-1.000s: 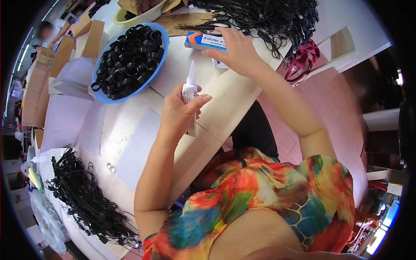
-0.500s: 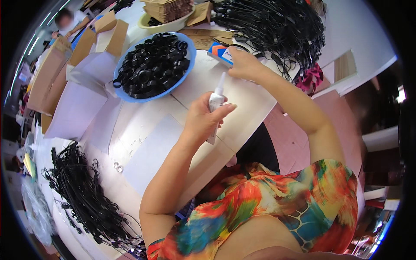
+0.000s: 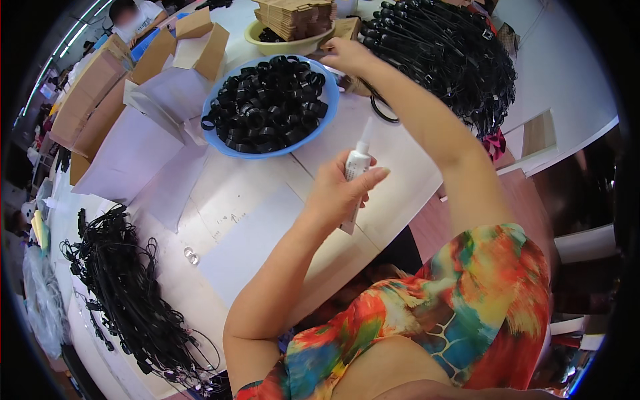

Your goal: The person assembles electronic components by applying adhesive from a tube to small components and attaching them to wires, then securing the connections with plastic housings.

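My left hand [image 3: 339, 190] is closed around a white squeeze tube [image 3: 358, 164] with a narrow pointed nozzle, held upright over the table. My right hand [image 3: 347, 56] reaches to the far side, past the rim of a blue bowl [image 3: 331, 110] full of black rings [image 3: 267, 107]. Its fingers are curled; what they hold, if anything, cannot be made out. A small box [image 3: 341, 81] lies partly hidden under the right wrist. Close to that forearm, a black cable loop [image 3: 385, 112] rests on the white table [image 3: 393, 163].
A big heap of black cables [image 3: 447, 60] fills the far right, another bundle [image 3: 123, 293] the near left. Open cardboard boxes [image 3: 127, 143] stand left of the bowl. Behind it, a yellow basin [image 3: 293, 48] holds stacked brown card [image 3: 297, 20]. A person [image 3: 137, 23] sits at the far left.
My right hand has left the blue and orange box and moved farther away, toward the yellow basin. The left hand still grips the tube. The view has shifted.
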`<state>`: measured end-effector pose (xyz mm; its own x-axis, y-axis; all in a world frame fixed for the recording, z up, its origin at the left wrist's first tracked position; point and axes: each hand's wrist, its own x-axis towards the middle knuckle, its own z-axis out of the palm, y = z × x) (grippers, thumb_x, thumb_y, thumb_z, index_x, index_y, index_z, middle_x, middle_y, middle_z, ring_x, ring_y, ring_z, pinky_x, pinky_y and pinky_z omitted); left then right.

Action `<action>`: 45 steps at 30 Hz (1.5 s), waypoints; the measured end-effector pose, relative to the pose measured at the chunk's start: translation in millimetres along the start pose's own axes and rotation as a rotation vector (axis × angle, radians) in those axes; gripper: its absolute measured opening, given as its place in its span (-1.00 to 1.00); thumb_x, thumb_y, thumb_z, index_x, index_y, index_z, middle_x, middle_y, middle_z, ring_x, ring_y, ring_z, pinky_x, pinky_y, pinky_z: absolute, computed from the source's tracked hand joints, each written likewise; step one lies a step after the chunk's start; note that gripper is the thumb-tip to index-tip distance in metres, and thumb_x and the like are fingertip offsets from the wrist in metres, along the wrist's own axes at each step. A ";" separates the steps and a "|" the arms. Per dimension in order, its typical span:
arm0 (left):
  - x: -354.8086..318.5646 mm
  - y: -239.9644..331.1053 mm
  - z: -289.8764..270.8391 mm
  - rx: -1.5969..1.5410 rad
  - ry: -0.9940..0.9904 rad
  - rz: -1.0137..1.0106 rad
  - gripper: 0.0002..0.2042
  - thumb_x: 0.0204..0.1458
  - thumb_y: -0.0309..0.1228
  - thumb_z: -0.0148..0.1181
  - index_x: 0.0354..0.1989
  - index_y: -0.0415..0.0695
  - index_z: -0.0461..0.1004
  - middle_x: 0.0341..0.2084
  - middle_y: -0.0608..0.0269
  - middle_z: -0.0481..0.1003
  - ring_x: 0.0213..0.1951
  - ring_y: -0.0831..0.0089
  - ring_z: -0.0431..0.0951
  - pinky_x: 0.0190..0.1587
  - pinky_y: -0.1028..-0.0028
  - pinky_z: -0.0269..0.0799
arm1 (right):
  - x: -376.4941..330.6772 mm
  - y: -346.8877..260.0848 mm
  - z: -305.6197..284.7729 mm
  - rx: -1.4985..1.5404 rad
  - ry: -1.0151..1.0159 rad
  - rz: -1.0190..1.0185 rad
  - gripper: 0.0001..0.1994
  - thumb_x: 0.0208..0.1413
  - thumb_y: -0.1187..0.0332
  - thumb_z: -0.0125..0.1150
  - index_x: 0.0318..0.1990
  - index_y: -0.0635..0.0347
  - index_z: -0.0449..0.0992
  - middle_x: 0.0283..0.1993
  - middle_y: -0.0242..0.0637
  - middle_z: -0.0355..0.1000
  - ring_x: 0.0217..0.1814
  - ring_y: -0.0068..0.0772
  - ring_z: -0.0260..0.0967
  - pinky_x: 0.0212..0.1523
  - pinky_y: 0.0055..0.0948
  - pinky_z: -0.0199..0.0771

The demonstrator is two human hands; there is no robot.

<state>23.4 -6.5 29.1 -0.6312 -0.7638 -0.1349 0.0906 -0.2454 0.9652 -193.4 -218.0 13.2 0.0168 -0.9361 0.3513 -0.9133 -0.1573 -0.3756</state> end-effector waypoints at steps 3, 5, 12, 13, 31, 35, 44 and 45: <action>5.1 -0.2 -5.2 -0.025 -0.001 -0.030 -0.71 -0.09 -0.29 0.21 -0.26 -0.18 0.35 -0.60 0.37 0.35 -0.61 0.63 0.35 -0.55 0.60 0.32 | -37.4 -5.1 -49.6 -0.358 -0.248 0.198 -0.66 -0.12 0.21 0.03 -0.18 0.15 0.44 -0.17 -0.16 0.42 -0.10 -0.23 0.37 -0.15 -0.32 0.38; 9.5 -0.8 -1.9 -0.041 0.026 -0.047 -0.70 -0.08 -0.28 0.20 -0.24 -0.18 0.35 -0.58 0.36 0.35 -0.59 0.63 0.36 -0.53 0.59 0.33 | -69.4 7.3 -66.9 -0.477 -0.482 0.259 -0.62 -0.19 0.21 0.08 -0.14 0.12 0.42 -0.16 -0.18 0.42 -0.09 -0.24 0.38 -0.16 -0.32 0.38; 24.5 -31.6 -13.3 -0.116 0.050 -0.087 -0.61 0.01 -0.37 0.06 0.00 -0.16 0.15 -0.49 0.30 0.38 -0.49 0.56 0.40 -0.46 0.53 0.36 | -111.5 58.8 -38.1 -0.257 -0.202 0.125 -0.59 -0.29 0.41 0.07 -0.17 0.39 0.31 -0.24 0.03 0.40 -0.15 -0.04 0.36 -0.14 -0.21 0.36; 24.1 -34.0 -14.8 -0.133 0.027 -0.101 -0.61 -0.01 -0.36 0.09 -0.01 -0.16 0.16 -0.48 0.29 0.38 -0.49 0.55 0.40 -0.45 0.52 0.37 | -114.4 62.4 -34.6 -0.180 -0.109 0.041 -0.63 -0.30 0.44 0.06 -0.22 0.36 0.34 -0.26 0.04 0.40 -0.18 -0.01 0.36 -0.17 -0.20 0.36; 31.0 -30.2 -27.2 -0.264 0.077 -0.058 -0.60 -0.06 -0.41 0.16 -0.04 -0.18 0.21 -0.38 0.32 0.37 -0.45 0.56 0.43 -0.40 0.51 0.39 | -73.2 12.0 -29.4 0.502 -0.044 0.044 -0.73 0.06 0.21 0.02 -0.24 0.21 0.46 -0.46 -0.41 0.35 -0.47 -0.63 0.27 -0.44 -0.63 0.27; 18.7 -27.8 -21.9 -0.187 0.046 -0.050 -0.65 -0.10 -0.43 0.18 -0.13 -0.22 0.28 -0.47 0.29 0.39 -0.51 0.54 0.44 -0.45 0.53 0.41 | -156.1 -42.2 -44.6 1.192 -0.439 0.273 -0.68 0.15 0.20 -0.12 -0.17 0.29 0.41 -0.56 -0.53 0.24 -0.57 -0.77 0.13 -0.55 -0.73 0.13; -18.7 -22.5 11.8 -0.084 0.014 -0.007 -0.47 -0.24 -0.48 0.28 -0.07 -0.25 0.16 -0.51 0.21 0.41 -0.55 0.52 0.45 -0.52 0.54 0.40 | -213.3 -64.3 -57.1 1.432 -0.490 0.236 -0.81 0.05 0.33 0.08 -0.32 0.30 0.45 -0.64 -0.54 0.18 -0.63 -0.76 0.01 -0.60 -0.72 -0.01; -25.2 -21.0 12.7 -0.061 0.049 0.012 -0.47 -0.23 -0.48 0.27 -0.07 -0.25 0.15 -0.51 0.21 0.41 -0.55 0.52 0.45 -0.52 0.53 0.40 | -215.0 -69.6 -54.0 1.451 -0.473 0.230 -0.82 0.05 0.33 0.09 -0.35 0.29 0.45 -0.65 -0.55 0.17 -0.64 -0.76 -0.01 -0.61 -0.71 -0.02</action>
<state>27.6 25.5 15.1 -0.5917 -0.7946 -0.1360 0.1451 -0.2709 0.9516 -155.3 11.3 10.1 0.3147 -0.9490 -0.0183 0.2486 0.1011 -0.9633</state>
